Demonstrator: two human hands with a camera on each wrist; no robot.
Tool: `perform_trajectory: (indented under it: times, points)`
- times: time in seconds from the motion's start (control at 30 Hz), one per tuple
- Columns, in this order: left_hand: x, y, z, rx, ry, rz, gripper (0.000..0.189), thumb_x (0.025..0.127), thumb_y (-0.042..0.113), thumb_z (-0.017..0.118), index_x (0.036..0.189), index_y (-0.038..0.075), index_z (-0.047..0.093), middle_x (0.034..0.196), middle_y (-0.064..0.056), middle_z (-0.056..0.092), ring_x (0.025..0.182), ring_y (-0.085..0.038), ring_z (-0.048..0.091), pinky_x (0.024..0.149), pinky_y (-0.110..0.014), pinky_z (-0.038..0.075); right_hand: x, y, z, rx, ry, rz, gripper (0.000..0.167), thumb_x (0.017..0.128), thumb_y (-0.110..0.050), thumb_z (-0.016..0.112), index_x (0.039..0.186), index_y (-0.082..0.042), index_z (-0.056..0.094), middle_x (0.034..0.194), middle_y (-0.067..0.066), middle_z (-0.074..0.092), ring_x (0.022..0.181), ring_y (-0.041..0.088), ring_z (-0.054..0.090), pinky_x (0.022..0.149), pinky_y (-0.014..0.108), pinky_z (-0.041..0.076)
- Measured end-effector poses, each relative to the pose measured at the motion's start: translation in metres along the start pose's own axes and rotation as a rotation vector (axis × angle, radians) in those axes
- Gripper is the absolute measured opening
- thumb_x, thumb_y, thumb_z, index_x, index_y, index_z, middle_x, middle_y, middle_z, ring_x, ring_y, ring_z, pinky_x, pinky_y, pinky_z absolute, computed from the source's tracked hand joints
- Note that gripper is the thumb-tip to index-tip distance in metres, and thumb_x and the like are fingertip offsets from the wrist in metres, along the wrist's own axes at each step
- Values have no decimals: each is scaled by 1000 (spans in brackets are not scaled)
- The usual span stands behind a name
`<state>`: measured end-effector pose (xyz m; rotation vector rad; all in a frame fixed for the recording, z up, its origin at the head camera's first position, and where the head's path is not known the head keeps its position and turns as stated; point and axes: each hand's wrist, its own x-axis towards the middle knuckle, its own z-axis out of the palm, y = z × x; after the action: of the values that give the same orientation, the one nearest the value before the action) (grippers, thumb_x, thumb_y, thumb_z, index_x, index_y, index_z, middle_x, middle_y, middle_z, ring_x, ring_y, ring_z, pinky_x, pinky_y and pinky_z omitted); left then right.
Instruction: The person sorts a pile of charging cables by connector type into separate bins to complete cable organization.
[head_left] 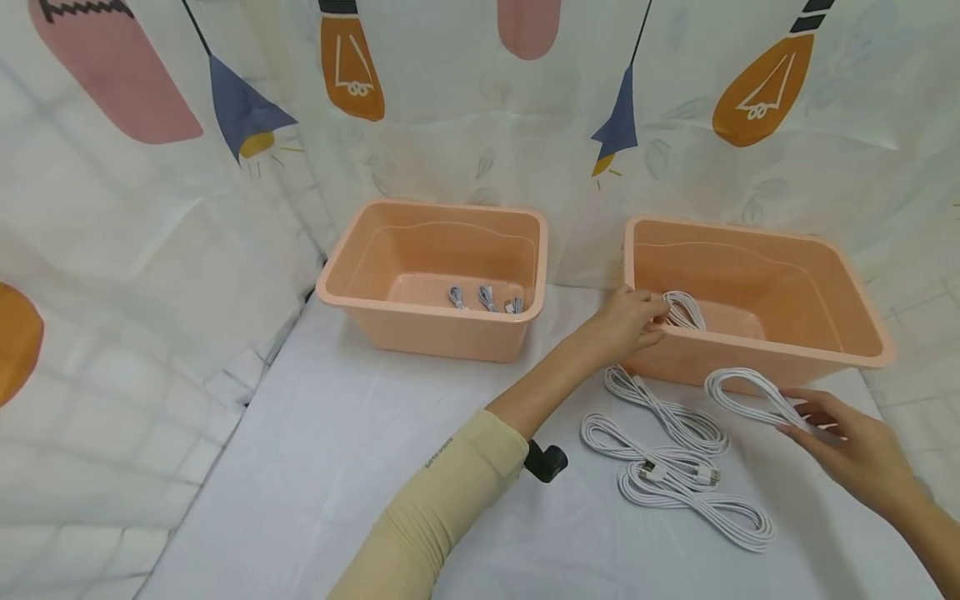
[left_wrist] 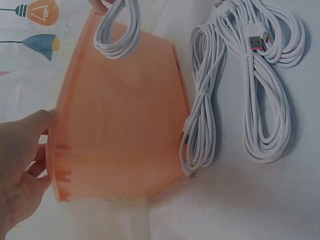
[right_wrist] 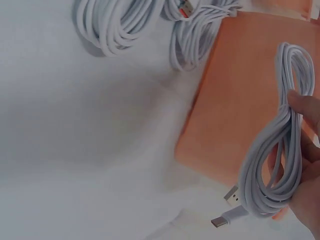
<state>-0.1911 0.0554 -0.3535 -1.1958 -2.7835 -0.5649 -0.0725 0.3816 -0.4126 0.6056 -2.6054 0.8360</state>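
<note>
My left hand (head_left: 628, 323) grips the front left rim of the right-hand peach plastic bin (head_left: 780, 346), as the left wrist view also shows. Just inside that rim, a white coiled cable (head_left: 684, 311) is partly visible. In front of the bin, my right hand (head_left: 855, 446) holds another coiled white USB cable (right_wrist: 257, 165), raised above the table. Its two metal plugs hang at the coil's lower end in the right wrist view. Several more bundled white cables (head_left: 693, 427) lie on the table between my hands and below the bin, some overlapping.
A second peach bin (head_left: 442, 329) stands to the left, with several small grey cable bundles (head_left: 486, 297) inside. Near my left forearm is a black object (head_left: 546, 462) on the white-covered table (head_left: 315, 467). A patterned curtain (head_left: 465, 125) hangs behind the bins.
</note>
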Motion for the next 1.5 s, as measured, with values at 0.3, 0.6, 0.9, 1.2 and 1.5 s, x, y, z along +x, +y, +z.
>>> perform_trajectory:
  times: [0.3, 0.6, 0.9, 1.2, 1.5]
  points:
    - [0, 1, -1, -18, -1, -10, 16, 104, 24, 70, 111, 10, 72, 111, -3, 71, 100, -16, 60, 95, -25, 41, 9, -11, -18, -30, -6, 15, 49, 75, 3, 91, 119, -1, 71, 97, -41, 56, 86, -28, 52, 71, -1, 44]
    - [0, 1, 0, -38, 11, -13, 14, 103, 22, 71, 110, 10, 71, 113, -3, 71, 101, -15, 61, 95, -24, 40, 19, -13, -32, -50, 3, 2, 43, 76, -1, 92, 114, -1, 70, 93, -41, 54, 81, -28, 51, 68, -1, 44]
    - [0, 1, 0, -52, 11, -12, 14, 103, 21, 71, 110, 9, 71, 114, -3, 72, 104, -16, 62, 97, -25, 40, 38, -11, -45, -45, -6, -11, 43, 82, 0, 88, 119, 6, 68, 101, -47, 51, 88, -31, 49, 71, -2, 43]
    - [0, 1, -1, -48, -3, -14, 16, 103, 22, 71, 113, 10, 72, 114, -3, 72, 101, -16, 61, 95, -25, 40, 61, -10, -55, -66, -25, 20, 44, 85, 5, 84, 125, 9, 66, 100, -49, 47, 89, -33, 45, 71, -3, 41]
    - [1, -1, -2, -43, -11, -2, 18, 103, 23, 70, 115, 10, 73, 111, -3, 72, 97, -15, 63, 94, -25, 40, 91, -10, -62, -109, -71, 66, 48, 87, 6, 81, 131, 5, 63, 91, -26, 65, 84, -31, 41, 69, -4, 38]
